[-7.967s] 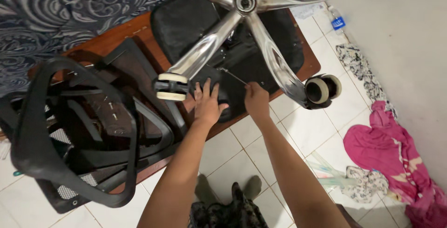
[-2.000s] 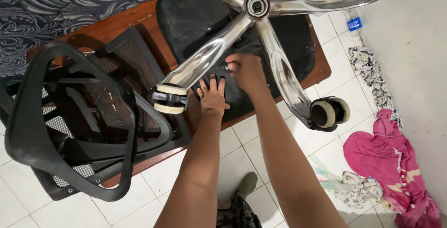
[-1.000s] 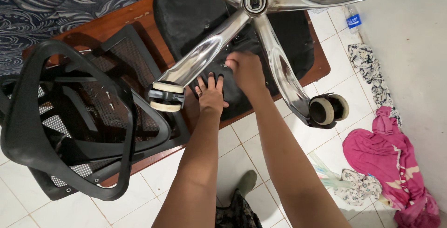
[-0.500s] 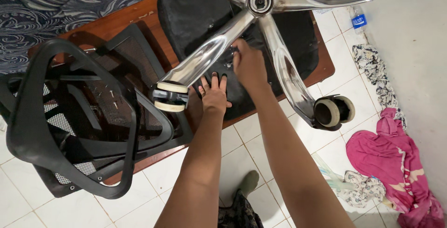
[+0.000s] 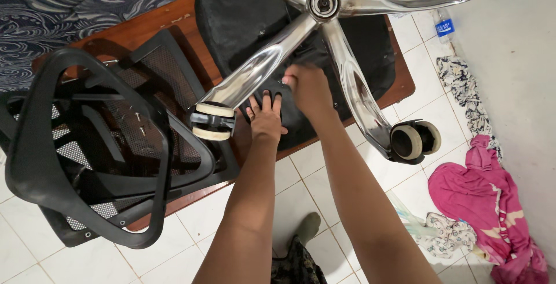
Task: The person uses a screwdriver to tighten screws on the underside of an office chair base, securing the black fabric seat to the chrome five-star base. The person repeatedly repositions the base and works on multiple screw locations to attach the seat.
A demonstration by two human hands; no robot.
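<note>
A black office chair seat (image 5: 243, 23) lies upside down on a brown wooden table (image 5: 156, 26), its chrome five-arm base (image 5: 322, 3) pointing up at me. My left hand (image 5: 265, 119) rests flat on the seat's underside with fingers spread, just right of a white-and-black caster (image 5: 213, 122). Between two chrome arms, my right hand (image 5: 307, 87) is curled shut against the seat's underside; what it grips is hidden. A second caster (image 5: 412, 140) hangs past the table's edge.
A black mesh backrest frame (image 5: 87, 145) lies on the table to the left. A pink cloth (image 5: 486, 197), a patterned rag (image 5: 463, 87) and a plastic bottle (image 5: 445, 27) lie on the white tiled floor by the wall at right. Dark patterned fabric (image 5: 58, 0) lies behind the table.
My right hand has moved up from the seat's near edge to between the chrome arms and curled shut. My left hand stays flat on the seat.
</note>
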